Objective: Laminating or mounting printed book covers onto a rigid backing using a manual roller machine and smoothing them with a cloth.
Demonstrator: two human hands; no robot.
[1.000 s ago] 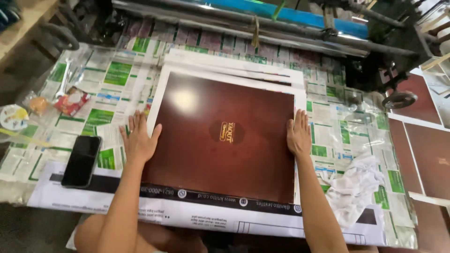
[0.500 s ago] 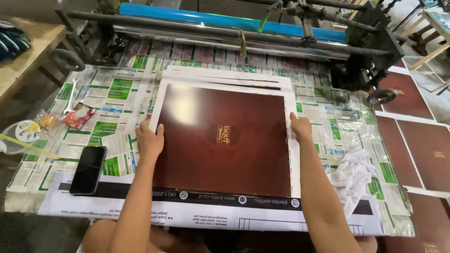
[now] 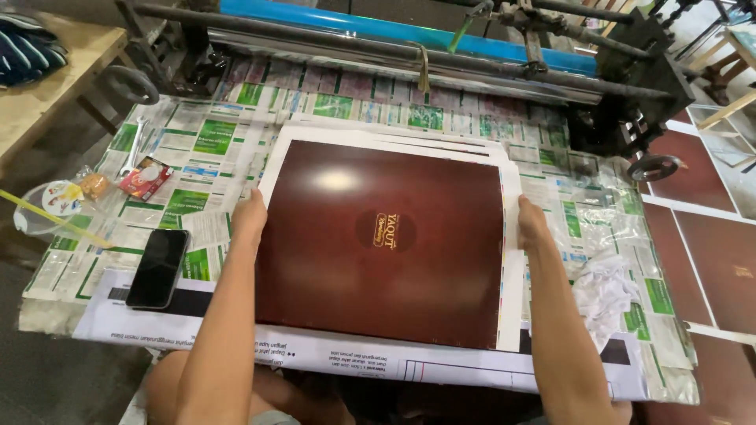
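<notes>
left hand (image 3: pixel 249 216) on left edge of maroon sheet (image 3: pixel 378 236) | right hand (image 3: pixel 531 228) on right edge | phone (image 3: pixel 157 267) at left

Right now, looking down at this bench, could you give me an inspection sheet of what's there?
Surface: work table covered in green-and-white printed sheets.
Job's things: stack of dark red glossy sheets with white borders, lying flat.
Clutter: black phone, red snack packet, spanner, plastic bag of food, crumpled white paper.
Hands: left hand on the stack's left edge, right hand on its right edge.
Cables: nothing seen.
Surroundings: roller machine with a blue bar behind; more dark red sheets lying to the right.
</notes>
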